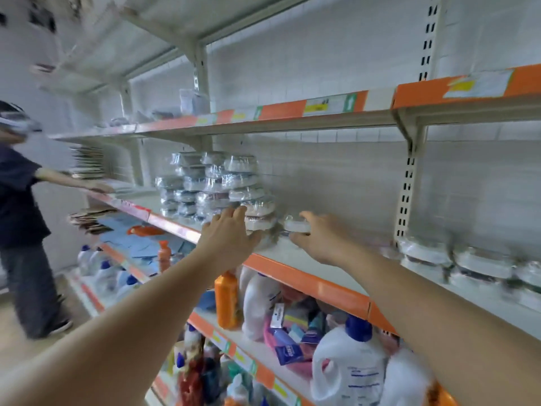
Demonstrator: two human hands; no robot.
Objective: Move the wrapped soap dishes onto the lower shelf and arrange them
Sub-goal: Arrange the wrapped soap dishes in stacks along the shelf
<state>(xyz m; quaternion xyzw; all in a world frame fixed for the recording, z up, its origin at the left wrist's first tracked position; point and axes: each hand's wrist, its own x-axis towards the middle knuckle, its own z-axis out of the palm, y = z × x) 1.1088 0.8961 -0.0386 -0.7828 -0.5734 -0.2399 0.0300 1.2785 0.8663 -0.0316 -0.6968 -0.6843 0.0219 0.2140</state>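
Head camera view, tilted and partly blurred by motion, of a shop aisle with white metal shelving edged in orange. Both bare arms of the person reach forward to the middle shelf [292, 254]. The left hand [227, 237] rests with its fingers [234, 213] straight and slightly spread against the front column of a stack of wrapped soap dishes [210, 186], touching the lowest ones. The stack stands several columns wide on that shelf, each dish sealed in clear shiny film. The right hand [322, 238] is just to the right of the stack, its thumb and fingers curled round a single wrapped soap dish [297, 225], which sits at or just above the shelf board; contact with the board cannot be told. Further right on the same shelf lies a second group of wrapped dishes [468, 259], blurred, well apart from the stack. Above runs an upper shelf [292, 112] with orange price strips and a few blurred packets. Below, a lower shelf [263, 351] holds an orange bottle [227, 300], white detergent bottles [348, 367] with blue caps and coloured packets. At the far left stands another person [20, 230] in dark clothes, one arm stretched to the shelving.
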